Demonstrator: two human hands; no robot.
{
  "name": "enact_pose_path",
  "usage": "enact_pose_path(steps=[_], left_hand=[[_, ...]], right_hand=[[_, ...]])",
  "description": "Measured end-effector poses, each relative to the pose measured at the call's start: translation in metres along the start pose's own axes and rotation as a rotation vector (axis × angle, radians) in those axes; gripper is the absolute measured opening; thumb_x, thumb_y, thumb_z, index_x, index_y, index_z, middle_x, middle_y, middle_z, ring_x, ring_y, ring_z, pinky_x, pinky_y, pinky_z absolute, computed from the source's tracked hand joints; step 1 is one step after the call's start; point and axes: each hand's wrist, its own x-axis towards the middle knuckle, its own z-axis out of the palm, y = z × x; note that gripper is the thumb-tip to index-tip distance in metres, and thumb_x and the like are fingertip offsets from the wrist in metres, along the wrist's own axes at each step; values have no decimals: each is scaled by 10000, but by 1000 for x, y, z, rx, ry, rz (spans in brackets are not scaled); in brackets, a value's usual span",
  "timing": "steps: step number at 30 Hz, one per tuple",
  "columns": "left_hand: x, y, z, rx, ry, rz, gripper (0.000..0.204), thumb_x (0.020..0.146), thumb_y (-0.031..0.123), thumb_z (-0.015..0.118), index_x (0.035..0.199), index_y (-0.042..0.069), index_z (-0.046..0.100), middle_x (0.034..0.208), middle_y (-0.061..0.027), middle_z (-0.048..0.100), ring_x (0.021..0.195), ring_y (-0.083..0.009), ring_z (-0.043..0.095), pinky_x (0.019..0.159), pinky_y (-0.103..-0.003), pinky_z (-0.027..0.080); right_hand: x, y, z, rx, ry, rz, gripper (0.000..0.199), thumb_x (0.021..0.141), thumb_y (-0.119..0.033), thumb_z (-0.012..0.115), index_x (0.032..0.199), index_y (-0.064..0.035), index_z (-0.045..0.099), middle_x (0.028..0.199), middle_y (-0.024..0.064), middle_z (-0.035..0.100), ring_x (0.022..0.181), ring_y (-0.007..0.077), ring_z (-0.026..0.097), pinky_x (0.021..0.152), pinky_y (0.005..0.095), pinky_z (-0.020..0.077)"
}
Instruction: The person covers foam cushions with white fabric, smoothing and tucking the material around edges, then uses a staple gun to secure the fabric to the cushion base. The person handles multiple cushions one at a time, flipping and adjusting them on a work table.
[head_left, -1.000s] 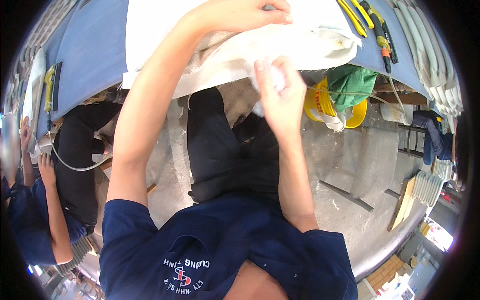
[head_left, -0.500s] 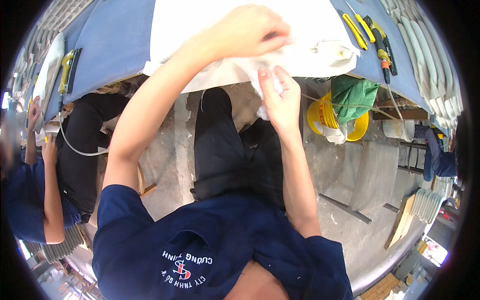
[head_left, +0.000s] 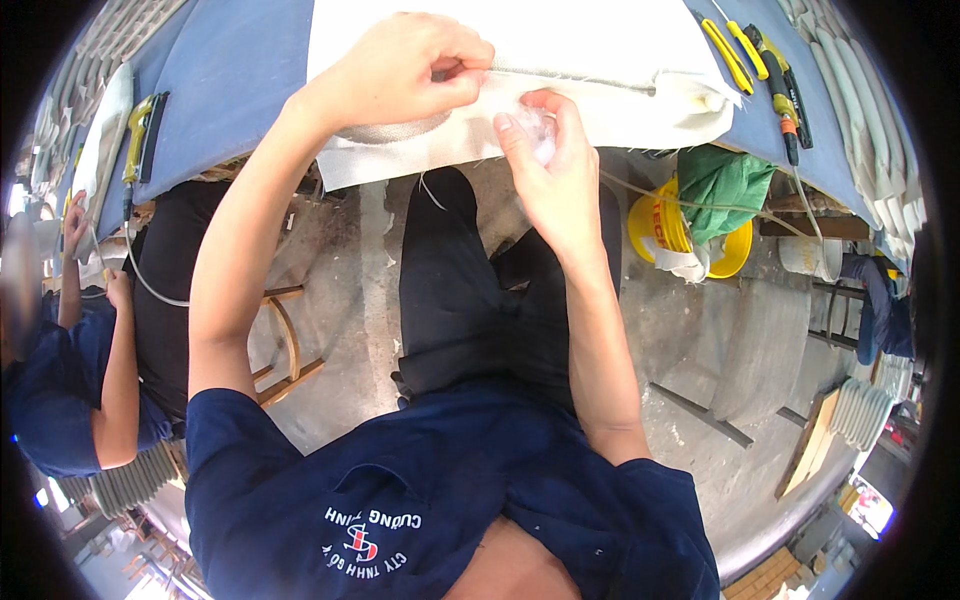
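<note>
A white fabric cover (head_left: 610, 112) with frayed edges and a long seam lies along the near edge of the table. At the left end of that seam, my left hand (head_left: 420, 72) is closed in a pinch on the fabric. My right hand (head_left: 555, 170) is curled around a tuft of white fluffy stuffing (head_left: 541, 128), just below the seam and in front of the cover. The fabric's near flap hangs over the table edge, above my knees.
On the blue tabletop (head_left: 225, 85), yellow cutters (head_left: 727, 55) and a corded power driver (head_left: 783, 95) lie at right; another driver (head_left: 135, 140) is at left. Below stands a yellow bucket (head_left: 655, 225) with green cloth. A co-worker (head_left: 75, 390) sits at left.
My left hand has moved left and slightly down, from a blur above the cover to the seam. My right hand has risen slightly, and the stuffing in it shows more plainly.
</note>
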Motion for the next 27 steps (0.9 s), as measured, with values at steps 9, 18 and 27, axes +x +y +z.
enact_pose_path(steps=[9,18,27], left_hand=[[6,-1,-12,-253,-76,-220,183,872,148,679,801,2,595,687,-97,489,622,-193,459,603,-361,413],[6,5,-11,-285,-17,-249,204,809,157,676,744,-3,568,637,-119,469,572,-192,428,555,-366,386],[2,-2,-1,-265,-1,-211,211,894,131,661,799,6,521,700,-72,401,641,-162,379,593,-347,362]], right_hand=[[28,17,15,46,24,-14,337,989,-316,742,910,10,712,726,140,694,719,223,683,717,396,547],[-17,9,26,155,-98,-23,231,944,-212,785,879,-9,697,734,178,687,656,245,679,671,384,541],[19,23,62,125,-90,13,347,989,-329,747,887,-11,655,683,226,654,651,415,693,588,464,514]])
